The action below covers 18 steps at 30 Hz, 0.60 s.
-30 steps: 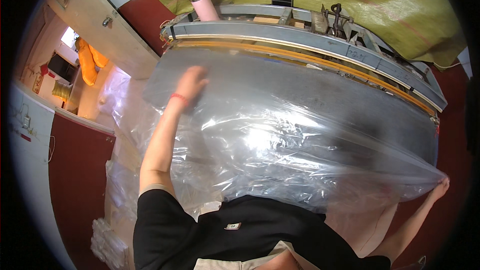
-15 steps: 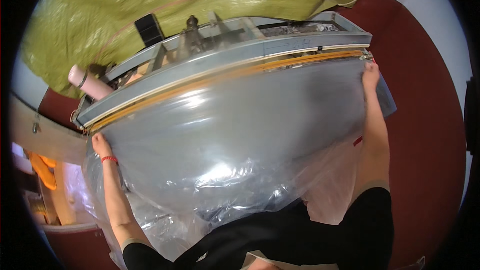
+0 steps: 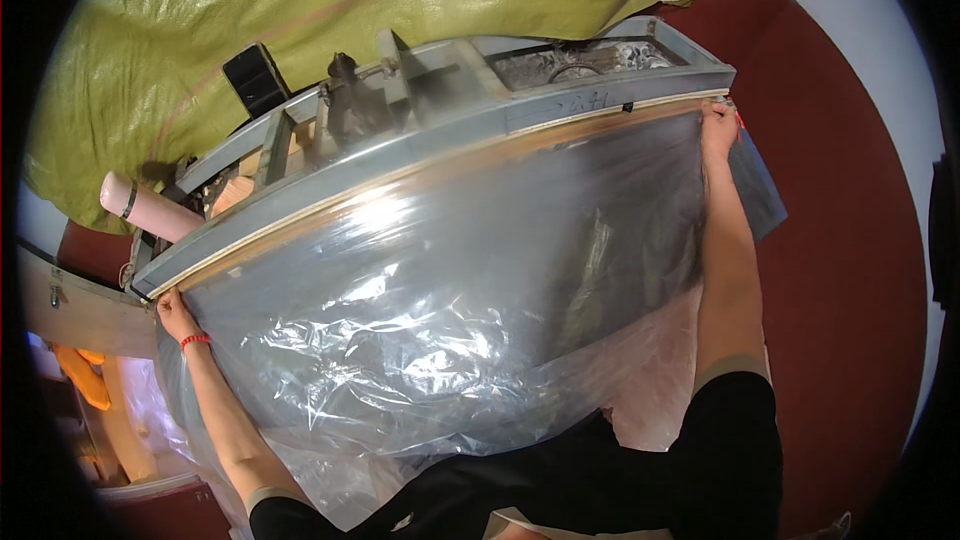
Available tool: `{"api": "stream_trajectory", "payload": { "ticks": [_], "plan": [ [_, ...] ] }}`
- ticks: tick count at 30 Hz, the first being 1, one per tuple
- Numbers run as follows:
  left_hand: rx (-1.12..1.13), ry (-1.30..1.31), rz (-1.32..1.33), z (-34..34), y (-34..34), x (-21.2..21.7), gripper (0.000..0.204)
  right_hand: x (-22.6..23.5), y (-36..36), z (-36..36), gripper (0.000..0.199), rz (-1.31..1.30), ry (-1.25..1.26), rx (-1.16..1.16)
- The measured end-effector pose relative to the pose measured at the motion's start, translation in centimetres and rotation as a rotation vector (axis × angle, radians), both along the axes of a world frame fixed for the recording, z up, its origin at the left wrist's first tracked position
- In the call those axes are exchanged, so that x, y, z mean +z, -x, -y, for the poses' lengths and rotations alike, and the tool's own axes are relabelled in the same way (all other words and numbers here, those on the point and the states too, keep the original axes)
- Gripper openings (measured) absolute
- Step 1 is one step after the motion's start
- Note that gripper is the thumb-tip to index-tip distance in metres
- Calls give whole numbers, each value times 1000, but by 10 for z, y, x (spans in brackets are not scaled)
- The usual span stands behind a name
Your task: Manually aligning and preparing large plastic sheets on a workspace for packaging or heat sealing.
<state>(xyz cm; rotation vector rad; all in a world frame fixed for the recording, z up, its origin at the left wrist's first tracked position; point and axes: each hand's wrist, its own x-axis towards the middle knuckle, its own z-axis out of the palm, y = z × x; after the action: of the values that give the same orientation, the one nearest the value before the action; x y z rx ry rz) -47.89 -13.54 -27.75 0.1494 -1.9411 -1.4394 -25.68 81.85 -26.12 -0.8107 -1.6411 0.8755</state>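
Observation:
A wide sheet of clear plastic film (image 3: 470, 240) hangs between my hands and drops toward my body, shiny and wrinkled in its lower part. My left hand (image 3: 176, 314), above a red beaded bracelet (image 3: 194, 340), pinches the film's far left corner just below the end of a long grey metal frame (image 3: 430, 145). At the opposite end, my right hand (image 3: 717, 130) grips the far right corner, close against the frame's pale front strip. The film's far edge lies along that strip and covers an orange-brown band beneath it.
A pink roll (image 3: 150, 208) and a black phone-like object (image 3: 256, 78) rest at the frame's back left. A yellow-green woven sheet (image 3: 300, 0) spreads behind. An open cabinet with orange items (image 3: 84, 377) stands at left; reddish-brown floor (image 3: 850, 270) lies at right.
Both hands have carried the film's far edge up to the frame's front strip, now covering the orange band. The film has slackened and wrinkled more. The view has shifted slightly.

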Motion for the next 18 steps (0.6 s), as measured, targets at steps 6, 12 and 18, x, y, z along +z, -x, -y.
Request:
{"api": "stream_trajectory", "payload": {
  "ticks": [6,12,18],
  "plan": [
    [-1,-219,83,-10,-10,24,17,44,-16,24,8,-88,254,127],
    [-36,-267,61,-12,-9,15,15,36,-16,25,23,-38,270,217],
    [-312,48,203,-17,-60,54,3,59,-63,34,29,215,-66,214]
  ]
}}
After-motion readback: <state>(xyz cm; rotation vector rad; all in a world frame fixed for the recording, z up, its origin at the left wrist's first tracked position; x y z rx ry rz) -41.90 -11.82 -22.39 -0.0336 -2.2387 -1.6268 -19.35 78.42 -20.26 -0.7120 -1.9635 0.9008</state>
